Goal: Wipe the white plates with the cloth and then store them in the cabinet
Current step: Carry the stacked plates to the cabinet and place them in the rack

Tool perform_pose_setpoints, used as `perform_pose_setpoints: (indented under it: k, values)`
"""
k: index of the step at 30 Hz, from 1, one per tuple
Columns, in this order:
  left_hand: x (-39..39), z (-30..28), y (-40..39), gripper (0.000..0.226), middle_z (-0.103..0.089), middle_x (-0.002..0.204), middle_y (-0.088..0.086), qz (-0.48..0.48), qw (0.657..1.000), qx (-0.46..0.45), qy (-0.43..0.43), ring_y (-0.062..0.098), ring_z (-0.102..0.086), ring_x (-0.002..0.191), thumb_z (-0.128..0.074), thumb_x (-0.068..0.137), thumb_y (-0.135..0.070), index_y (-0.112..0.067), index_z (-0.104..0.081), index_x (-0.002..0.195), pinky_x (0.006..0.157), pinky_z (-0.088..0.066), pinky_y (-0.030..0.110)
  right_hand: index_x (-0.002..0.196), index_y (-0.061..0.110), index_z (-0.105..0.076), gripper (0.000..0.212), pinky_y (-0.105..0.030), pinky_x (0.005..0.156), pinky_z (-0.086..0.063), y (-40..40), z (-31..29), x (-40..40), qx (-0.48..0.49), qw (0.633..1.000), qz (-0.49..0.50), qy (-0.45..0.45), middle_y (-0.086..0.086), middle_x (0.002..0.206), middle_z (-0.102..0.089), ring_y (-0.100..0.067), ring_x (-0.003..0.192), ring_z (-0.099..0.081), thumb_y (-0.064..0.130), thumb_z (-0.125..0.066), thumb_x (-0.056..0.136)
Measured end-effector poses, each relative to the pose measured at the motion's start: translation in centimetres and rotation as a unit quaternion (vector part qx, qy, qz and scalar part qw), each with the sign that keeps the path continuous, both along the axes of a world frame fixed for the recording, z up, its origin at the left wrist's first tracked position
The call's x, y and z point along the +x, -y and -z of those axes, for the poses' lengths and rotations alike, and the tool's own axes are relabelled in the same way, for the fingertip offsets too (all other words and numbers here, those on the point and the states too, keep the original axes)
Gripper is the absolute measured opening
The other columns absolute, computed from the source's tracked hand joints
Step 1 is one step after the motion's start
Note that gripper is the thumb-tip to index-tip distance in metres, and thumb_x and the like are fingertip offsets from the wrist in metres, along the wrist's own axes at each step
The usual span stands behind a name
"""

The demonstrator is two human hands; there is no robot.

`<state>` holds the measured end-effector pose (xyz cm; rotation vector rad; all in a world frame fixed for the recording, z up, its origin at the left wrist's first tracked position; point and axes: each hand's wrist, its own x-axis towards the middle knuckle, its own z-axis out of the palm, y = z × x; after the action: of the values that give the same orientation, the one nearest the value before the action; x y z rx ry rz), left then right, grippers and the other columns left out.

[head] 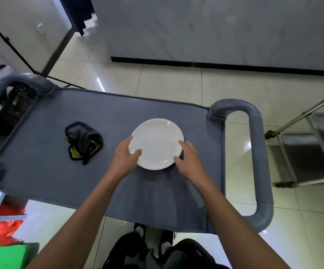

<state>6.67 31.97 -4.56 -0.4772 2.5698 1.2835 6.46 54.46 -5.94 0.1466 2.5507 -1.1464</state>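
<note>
Both my hands are on the white plate (157,142), which sits right side up on the grey cart top (50,171), toward its right end and about midway between the far and near edges.

My left hand (125,155) grips the plate's left rim: thumb lies over the rim onto the plate's inner surface, the other fingers (130,138) curl along the outer edge. My right hand (187,158) grips the right and near-right rim the same way, thumb on top near the near edge, fingers wrapped at the side. Cannot tell whether the plate is resting flat on the cart top or lifted just off it; a shadow lies under its near edge.

The cloth (83,141), dark grey with a yellow underside showing, lies crumpled on the cart top to the left of the plate, apart from it and from my left hand. Neither hand touches it.

The cart's looped grey handle (258,152) stands at the right end, another at the far left corner. Pale floor tiles (167,80) lie beyond the far edge. A metal rack (312,152) stands to the right of the cart.
</note>
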Motion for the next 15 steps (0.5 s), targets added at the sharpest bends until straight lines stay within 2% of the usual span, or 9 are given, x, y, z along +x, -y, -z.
perform_pose_setpoints:
  k: [3,6,10,13,15]
  values:
    - [-2.4,1.1,0.5,0.057,-0.045,0.153,0.002,-0.016,0.999,0.021,0.027,0.022,-0.043,0.139,-0.061,0.095,-0.023,-0.022,-0.046,0.149,0.114,-0.038,0.043,0.15,0.013,-0.036,0.062,-0.039,0.11,-0.038,0.5,0.5,-1.2,0.009,1.0,0.023,0.018,-0.006,0.146,-0.038,-0.025,0.131,-0.041,0.013,-0.058,0.092]
    - [-4.2,2.5,0.9,0.058,-0.042,0.155,0.002,-0.02,0.998,0.037,0.048,0.023,-0.042,0.139,-0.062,0.095,-0.025,-0.023,-0.044,0.15,0.111,-0.038,0.037,0.15,0.015,-0.036,0.064,-0.041,0.109,-0.039,1.1,0.9,-2.0,0.015,0.998,0.048,0.024,-0.005,0.143,-0.042,-0.025,0.13,-0.043,0.013,-0.06,0.09]
    - [-5.8,3.9,1.2,0.06,-0.041,0.155,0.001,-0.01,0.996,0.058,0.061,0.023,-0.043,0.138,-0.062,0.094,-0.018,-0.025,-0.043,0.151,0.111,-0.041,0.043,0.149,0.024,-0.035,0.07,-0.042,0.104,-0.044,1.8,1.5,-3.0,0.004,0.996,0.081,0.026,-0.002,0.134,-0.049,-0.024,0.124,-0.047,0.01,-0.06,0.085]
    - [-6.5,4.7,1.4,0.064,-0.04,0.154,0.0,0.019,0.998,0.042,0.049,0.022,-0.04,0.138,-0.062,0.092,-0.009,-0.026,-0.042,0.15,0.112,-0.039,0.041,0.153,0.021,-0.031,0.074,-0.042,0.111,-0.039,2.2,2.1,-3.4,-0.005,0.994,0.104,0.024,-0.002,0.148,-0.045,-0.023,0.135,-0.041,0.007,-0.061,0.086]
    - [-6.9,5.0,1.4,0.064,-0.041,0.151,0.0,0.034,0.998,0.037,0.042,0.022,-0.041,0.137,-0.062,0.09,-0.006,-0.026,-0.044,0.149,0.112,-0.039,0.042,0.155,0.017,-0.029,0.075,-0.036,0.116,-0.032,2.4,2.6,-3.4,0.0,0.992,0.12,0.024,-0.005,0.154,-0.04,-0.024,0.139,-0.037,0.006,-0.062,0.088]
